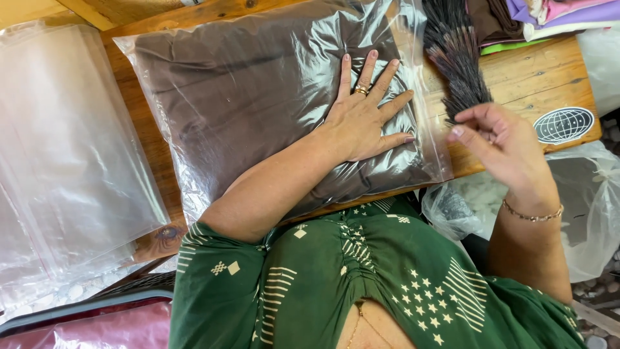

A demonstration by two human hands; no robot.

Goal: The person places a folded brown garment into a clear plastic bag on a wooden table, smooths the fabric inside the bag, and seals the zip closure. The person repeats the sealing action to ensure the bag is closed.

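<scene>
The left hand lies flat, palm down and fingers spread wide, on a clear plastic bag filled with folded dark brown fabric. It grips nothing — it only presses on the upper surface of the bag, near the bag's right-hand end. A ring shows on one finger. Under that palm the plastic is creased and shiny, and the brown cloth fills the bag almost edge to edge.

The right hand is just beside the bag's right edge, apart from the left hand. Its fingers are curled around the narrow end of a dark bristle brush that fans out upward and away from the hold — the hand is closed on the brush. A thin bracelet circles the wrist below that grip.

Both bag and brush rest on a wooden table, whose bare boards show beyond the right hand; a round globe-shaped sticker sits on the wood just to the outside of the knuckles. Past the brush's bristle tips lie folded cloths in purple, pink and green. Far to the other side of the pressing hand, a stack of empty clear bags lies flat. Below the right wrist hangs a crumpled translucent bag. The person wears a green patterned garment.
</scene>
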